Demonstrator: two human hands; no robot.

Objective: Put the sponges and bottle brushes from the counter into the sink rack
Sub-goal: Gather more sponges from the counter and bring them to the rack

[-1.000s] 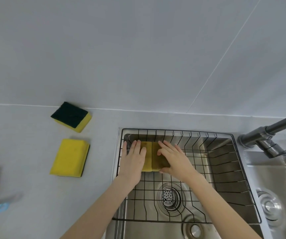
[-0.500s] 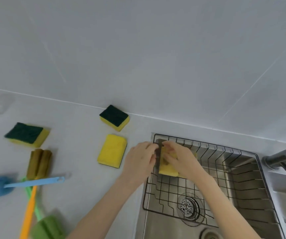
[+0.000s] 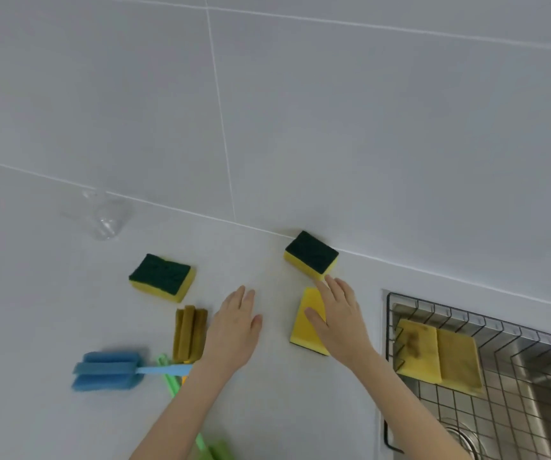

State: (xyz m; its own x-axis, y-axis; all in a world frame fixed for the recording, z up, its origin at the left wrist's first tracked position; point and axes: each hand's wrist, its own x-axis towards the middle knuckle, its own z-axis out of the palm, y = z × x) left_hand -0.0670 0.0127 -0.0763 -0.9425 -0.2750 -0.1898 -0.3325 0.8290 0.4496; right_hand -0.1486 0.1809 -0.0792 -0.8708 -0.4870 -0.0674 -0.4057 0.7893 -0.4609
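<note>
Two sponges in rack (image 3: pixel 440 358), both hands over counter reaching for more.

Right hand (image 3: pixel 342 318) lies flat, fingers spread, on the yellow sponge (image 3: pixel 305 322) nearest the sink, fingertips almost touching the green-topped sponge (image 3: pixel 312 255) by the wall; no pinch yet, probably about to curl around one since they are the closest to the rack. Left hand (image 3: pixel 234 327) hovers open, fingers loosely together, empty, just right of the brown brush head (image 3: pixel 189 333), likely lined up for that one. Another green-topped sponge (image 3: pixel 163 277) sits further left, well apart. Blue brush (image 3: pixel 108 370) and green brush handle (image 3: pixel 171 376) cross near the left forearm, handles toward the person, so easy to grab. Sink rack (image 3: pixel 390 327) is to the right; its two sponges lean side by side against the back left wires, leaving floor space free. Clear cup (image 3: pixel 105 214) near wall, not part of task.
</note>
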